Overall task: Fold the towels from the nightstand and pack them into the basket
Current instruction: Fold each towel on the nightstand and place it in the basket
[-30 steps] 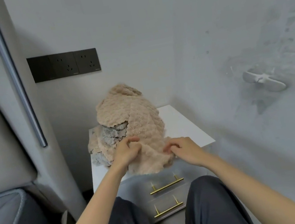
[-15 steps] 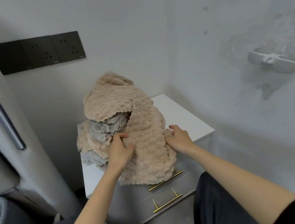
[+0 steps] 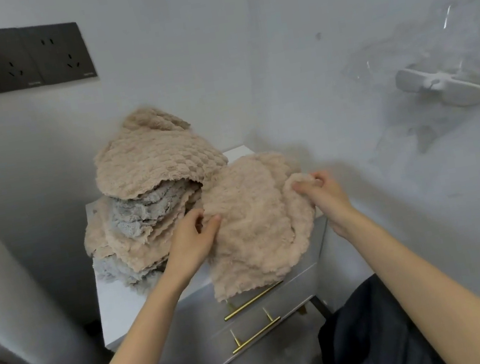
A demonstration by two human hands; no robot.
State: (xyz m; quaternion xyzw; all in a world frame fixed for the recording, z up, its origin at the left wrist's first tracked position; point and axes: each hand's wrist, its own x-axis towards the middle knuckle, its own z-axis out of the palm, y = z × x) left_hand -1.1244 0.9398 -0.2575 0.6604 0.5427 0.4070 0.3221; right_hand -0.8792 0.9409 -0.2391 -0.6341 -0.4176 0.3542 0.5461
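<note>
My left hand (image 3: 192, 237), right hand (image 3: 326, 196): both grips pinched on beige towel (image 3: 252, 224) over nightstand (image 3: 126, 308) front; towel pile (image 3: 146, 197) on nightstand's left; socket panel (image 3: 8, 58) print above nightstand unreadable.

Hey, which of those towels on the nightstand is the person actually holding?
The beige towel right of the heap, draped over the front of the nightstand; left hand and right hand both pinch it. The rest lie piled.
</note>
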